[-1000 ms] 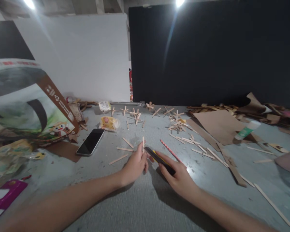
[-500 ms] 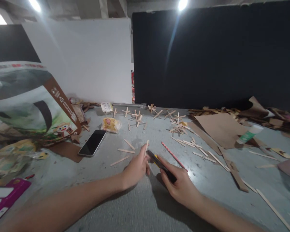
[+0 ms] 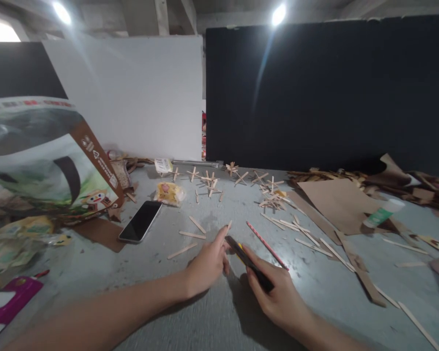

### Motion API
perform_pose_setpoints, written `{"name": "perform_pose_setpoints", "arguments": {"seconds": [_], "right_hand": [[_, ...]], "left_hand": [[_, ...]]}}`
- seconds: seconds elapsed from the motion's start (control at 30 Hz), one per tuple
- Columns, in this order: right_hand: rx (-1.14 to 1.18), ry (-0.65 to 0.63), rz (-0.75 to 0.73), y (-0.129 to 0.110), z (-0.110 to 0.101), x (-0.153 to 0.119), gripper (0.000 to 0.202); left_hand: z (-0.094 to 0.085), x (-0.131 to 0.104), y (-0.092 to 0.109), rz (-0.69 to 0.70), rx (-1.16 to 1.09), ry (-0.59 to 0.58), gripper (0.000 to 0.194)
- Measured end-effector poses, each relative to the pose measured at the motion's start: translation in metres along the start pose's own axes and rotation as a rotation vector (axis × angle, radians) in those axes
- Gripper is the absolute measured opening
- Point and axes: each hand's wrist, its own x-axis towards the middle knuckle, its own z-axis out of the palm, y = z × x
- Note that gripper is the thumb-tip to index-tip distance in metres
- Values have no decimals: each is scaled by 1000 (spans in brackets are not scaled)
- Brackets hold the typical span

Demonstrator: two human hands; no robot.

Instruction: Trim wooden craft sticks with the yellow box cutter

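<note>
Head view: holding stick in left grip, knife in right grip, over desk.
Pinching stick, left grip closed; now tilted right, upright a second ago. Curling right grip closed round knife, near stick; probably still mid-cut.

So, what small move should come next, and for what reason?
I would probably shift the fingers of the left hand back from the tip of the black tool, while holding the wooden stick. The right hand points the tool, seemingly a cutter, toward that stick, and its tip appears very near those fingers.
</note>
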Motion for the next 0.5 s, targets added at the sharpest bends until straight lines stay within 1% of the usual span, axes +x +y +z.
{"name": "perform_pose_setpoints", "arguments": {"seconds": [0.23, 0.4, 0.5], "right_hand": [[0, 8, 1, -4, 1, -1, 48], [-2, 30, -11, -5, 0, -3, 50], [5, 38, -25, -6, 0, -3, 52]], "left_hand": [[2, -3, 8, -23, 104, 14, 62], [1, -2, 5, -53, 73, -9, 61], [0, -3, 4, -33, 45, -14, 61]]}}
